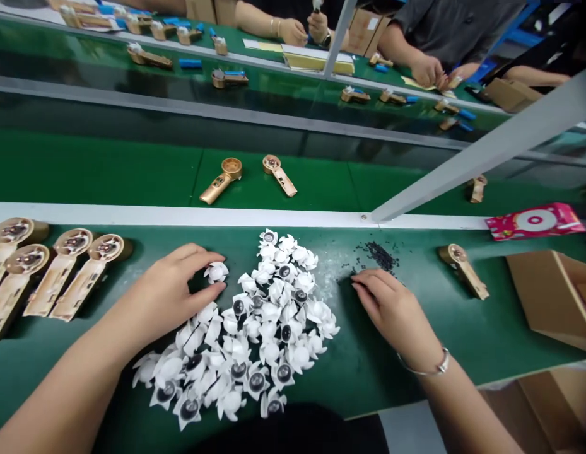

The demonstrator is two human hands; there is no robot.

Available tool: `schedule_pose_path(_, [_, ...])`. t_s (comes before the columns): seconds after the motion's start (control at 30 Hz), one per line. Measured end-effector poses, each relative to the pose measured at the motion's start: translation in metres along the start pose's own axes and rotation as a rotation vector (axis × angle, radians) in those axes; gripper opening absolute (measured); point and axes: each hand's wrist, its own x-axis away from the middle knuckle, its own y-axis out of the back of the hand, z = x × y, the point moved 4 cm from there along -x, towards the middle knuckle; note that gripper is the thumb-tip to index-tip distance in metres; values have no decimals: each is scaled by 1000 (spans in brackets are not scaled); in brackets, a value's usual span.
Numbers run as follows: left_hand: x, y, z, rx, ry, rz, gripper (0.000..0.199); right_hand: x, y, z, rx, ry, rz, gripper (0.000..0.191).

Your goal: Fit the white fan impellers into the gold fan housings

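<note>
My left hand (172,293) curls around a small white plastic fan rotor (216,272) at the edge of a large heap of white rotors with dark hubs (259,334). My right hand (392,309) rests on the green bench, its fingertips beside a scatter of small black parts (378,255). Whether those fingers pinch anything is hidden. To the left of my left hand lie several open gold handheld fan housings (75,274), side by side. Another gold housing (463,271) lies to the right of my right hand.
A white-edged rail (179,215) separates my bench from a green conveyor belt (108,170) carrying gold fan bodies (225,180). A cardboard box (552,296) and a pink package (533,222) are on the right. Co-workers' hands (427,70) work at a far bench behind a grey post.
</note>
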Motion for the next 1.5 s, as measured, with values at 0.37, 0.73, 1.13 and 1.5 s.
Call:
schedule_pose_path(0.37, [0,5,-6,-34,100,-8,45,-17,1,10,151,201,59,19])
schedule_pose_path(0.73, [2,9,10,5,152,-107,34,1,12,0,34,37,-18,11])
schedule_pose_path(1.13, [6,13,11,-60,164,-249,28,43,10,30,10,42,68,20])
schedule_pose_path(1.5, [21,21,-19,944,252,-324,29,-17,28,56,-89,15,98,12])
